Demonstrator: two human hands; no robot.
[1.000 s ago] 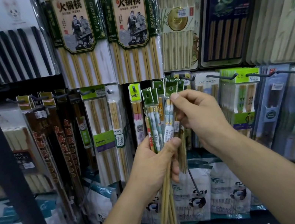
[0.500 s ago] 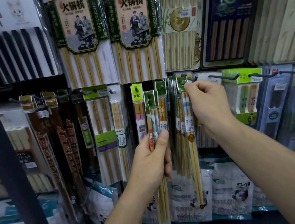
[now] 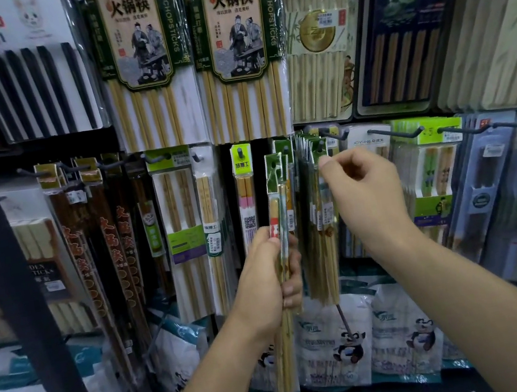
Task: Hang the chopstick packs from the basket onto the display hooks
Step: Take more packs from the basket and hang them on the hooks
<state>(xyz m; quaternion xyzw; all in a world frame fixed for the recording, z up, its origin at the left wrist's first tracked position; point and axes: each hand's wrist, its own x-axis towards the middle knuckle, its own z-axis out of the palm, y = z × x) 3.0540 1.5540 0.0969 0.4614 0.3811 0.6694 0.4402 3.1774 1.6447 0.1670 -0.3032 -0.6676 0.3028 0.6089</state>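
Packs (image 3: 278, 213) stay gripped in the left hand (image 3: 265, 283); right hand (image 3: 366, 191) has slid one onto the hook (image 3: 321, 145), fingers (image 3: 325, 161) curled against it, grip unclear. More to hang.

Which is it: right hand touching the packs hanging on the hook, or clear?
Touching. Head view: the right hand pinches the green header of the hanging packs, just below the hook.
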